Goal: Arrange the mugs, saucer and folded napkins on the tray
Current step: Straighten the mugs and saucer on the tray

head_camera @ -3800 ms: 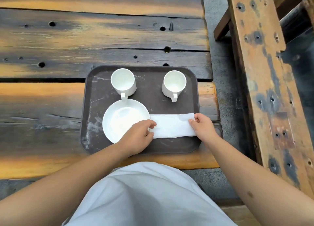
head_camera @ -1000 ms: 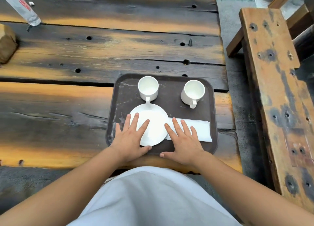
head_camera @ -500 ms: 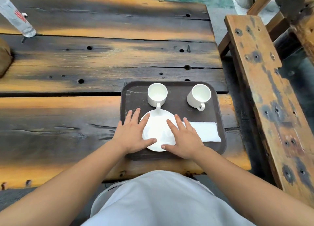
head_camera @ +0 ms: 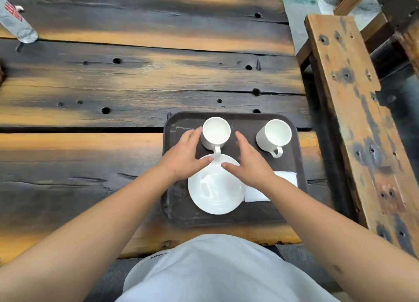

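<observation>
A dark brown tray [head_camera: 292, 202] lies on the wooden table near its front right corner. Two white mugs stand upright at its far side: the left mug [head_camera: 215, 132] and the right mug [head_camera: 274, 135], handles toward me. A white saucer [head_camera: 215, 188] sits in front of the left mug. A folded white napkin [head_camera: 256, 194] lies to the saucer's right, partly under my right forearm. My left hand [head_camera: 183, 156] is open at the left mug's left side, fingertips near its wall. My right hand [head_camera: 249, 161] is open on the mug's right, apart from it.
A clear plastic bottle [head_camera: 15, 22] lies at the table's far left edge. A worn wooden bench [head_camera: 353, 111] runs along the right of the table, with a gap of grey floor between. Bare table planks [head_camera: 113, 86] stretch left of and beyond the tray.
Both hands have lifted off the saucer and napkin and moved forward to either side of the left mug. Mugs, saucer and napkin keep their places on the tray.
</observation>
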Demonstrator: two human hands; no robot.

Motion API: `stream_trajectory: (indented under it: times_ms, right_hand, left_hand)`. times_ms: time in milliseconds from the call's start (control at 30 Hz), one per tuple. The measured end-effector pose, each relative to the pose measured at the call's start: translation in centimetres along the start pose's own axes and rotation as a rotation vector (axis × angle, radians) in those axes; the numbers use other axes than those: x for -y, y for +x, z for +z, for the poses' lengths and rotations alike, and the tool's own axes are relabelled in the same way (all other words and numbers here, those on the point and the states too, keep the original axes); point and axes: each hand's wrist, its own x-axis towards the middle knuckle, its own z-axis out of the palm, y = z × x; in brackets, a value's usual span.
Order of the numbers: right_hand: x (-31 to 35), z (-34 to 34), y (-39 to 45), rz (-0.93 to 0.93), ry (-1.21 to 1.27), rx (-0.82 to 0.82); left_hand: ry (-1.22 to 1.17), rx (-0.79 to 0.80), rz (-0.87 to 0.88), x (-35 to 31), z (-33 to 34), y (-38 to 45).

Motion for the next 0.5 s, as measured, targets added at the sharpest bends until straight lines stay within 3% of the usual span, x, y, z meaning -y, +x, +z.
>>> stream_trajectory:
  times_ms: [133,500]
  right_hand:
    - [-0.1,-0.7,3.2,0.027,0.119,0.017]
    - [-0.5,-0.8,7.5,-0.115,0.242,0.140]
  left_hand:
    - [-0.104,-0.013,0.006,-0.5,-0.2,2.5]
    - [-0.244,0.062,0.000,0.6,0.2,6.0]
